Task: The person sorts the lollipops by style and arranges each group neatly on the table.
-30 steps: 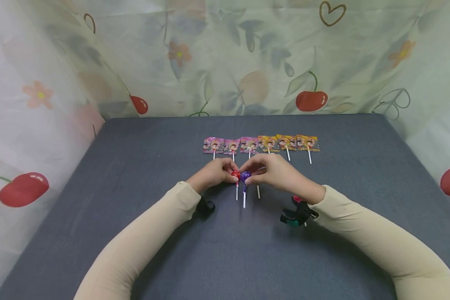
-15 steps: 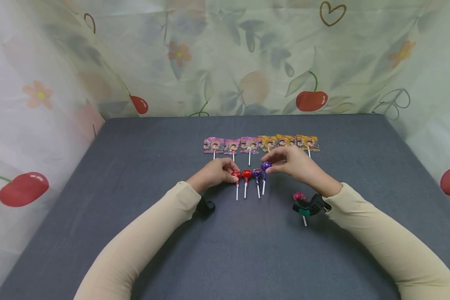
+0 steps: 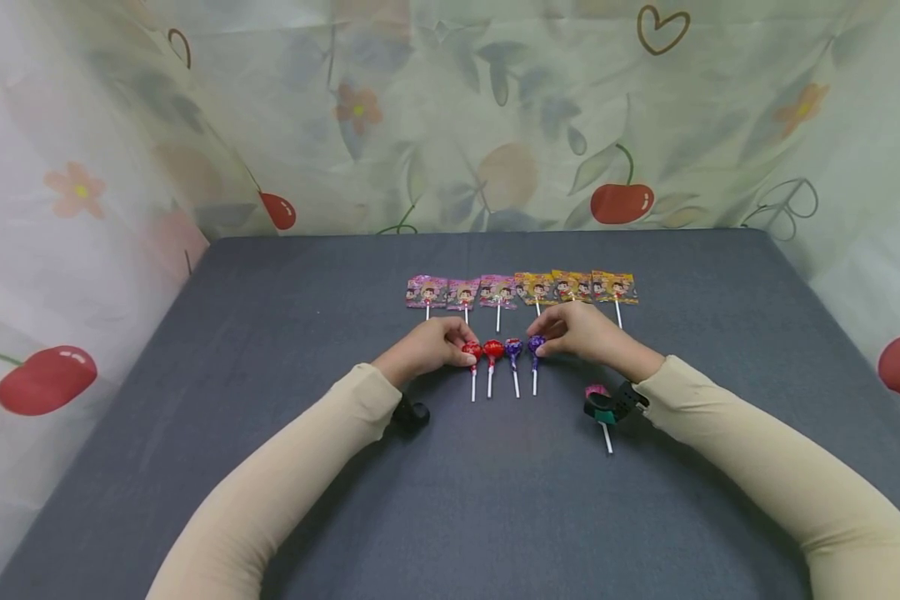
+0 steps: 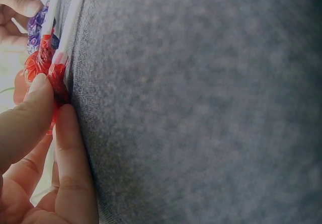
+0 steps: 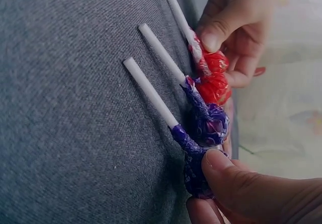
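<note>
My left hand (image 3: 437, 342) pinches the red-wrapped lollipop (image 3: 473, 351) at the left end of a short row. Beside it lie a second red lollipop (image 3: 492, 350) and a purple lollipop (image 3: 513, 348), sticks toward me. At the row's right end my right hand (image 3: 581, 332) pinches another purple lollipop (image 3: 536, 344) by its head. In the right wrist view thumb and fingers sit on either side of that purple head (image 5: 196, 176), with its white stick (image 5: 151, 93) slanting over the cloth. The left wrist view shows the left thumb and fingertip on the red wrapper (image 4: 58, 80).
Behind the row lie several flat-wrapped lollipops, pink packets (image 3: 427, 292) on the left and yellow packets (image 3: 615, 287) on the right. A pink-headed lollipop (image 3: 607, 437) lies under the right wrist's camera, partly hidden. Patterned cloth (image 3: 450, 117) hangs behind the grey table (image 3: 307, 275).
My right hand has carried the purple lollipop from over the row's middle rightward, then down to the row's right end, uncovering the middle lollipops. My left hand has stayed in place.
</note>
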A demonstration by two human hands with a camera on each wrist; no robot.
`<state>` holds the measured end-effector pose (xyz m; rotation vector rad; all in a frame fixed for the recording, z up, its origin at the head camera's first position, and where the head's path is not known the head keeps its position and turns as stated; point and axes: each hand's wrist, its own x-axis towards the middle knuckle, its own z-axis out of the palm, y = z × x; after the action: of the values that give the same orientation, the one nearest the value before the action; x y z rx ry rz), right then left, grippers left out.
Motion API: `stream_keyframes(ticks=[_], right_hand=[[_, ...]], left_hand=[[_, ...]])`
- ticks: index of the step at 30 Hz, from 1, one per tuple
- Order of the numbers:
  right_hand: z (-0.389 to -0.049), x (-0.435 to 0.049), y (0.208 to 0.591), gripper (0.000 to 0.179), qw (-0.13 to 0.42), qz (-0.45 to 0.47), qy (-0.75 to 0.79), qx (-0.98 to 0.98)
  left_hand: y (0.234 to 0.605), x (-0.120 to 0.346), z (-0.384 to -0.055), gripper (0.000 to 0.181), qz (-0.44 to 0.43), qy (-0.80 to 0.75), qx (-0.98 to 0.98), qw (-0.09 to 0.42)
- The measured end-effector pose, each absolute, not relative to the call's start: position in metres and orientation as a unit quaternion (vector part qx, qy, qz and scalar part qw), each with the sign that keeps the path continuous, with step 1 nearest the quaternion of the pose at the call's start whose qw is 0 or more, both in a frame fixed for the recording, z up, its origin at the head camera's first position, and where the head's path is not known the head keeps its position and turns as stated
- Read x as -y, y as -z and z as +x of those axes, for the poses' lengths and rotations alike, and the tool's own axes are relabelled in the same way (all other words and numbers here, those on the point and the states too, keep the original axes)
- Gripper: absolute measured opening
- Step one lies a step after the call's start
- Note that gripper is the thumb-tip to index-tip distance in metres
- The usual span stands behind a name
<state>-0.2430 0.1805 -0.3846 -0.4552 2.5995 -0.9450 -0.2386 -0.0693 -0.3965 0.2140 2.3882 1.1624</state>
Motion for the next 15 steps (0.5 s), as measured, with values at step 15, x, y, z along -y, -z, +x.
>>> stream_keyframes(ticks=[15], right_hand=[[-0.2450,-0.1721,0.3841,0.025,0.184,-0.164,0.322,-0.914]], left_hand=[[0.3981,0.0691,-0.2396,0.019,0.076,-0.427,-0.870,0.236]])
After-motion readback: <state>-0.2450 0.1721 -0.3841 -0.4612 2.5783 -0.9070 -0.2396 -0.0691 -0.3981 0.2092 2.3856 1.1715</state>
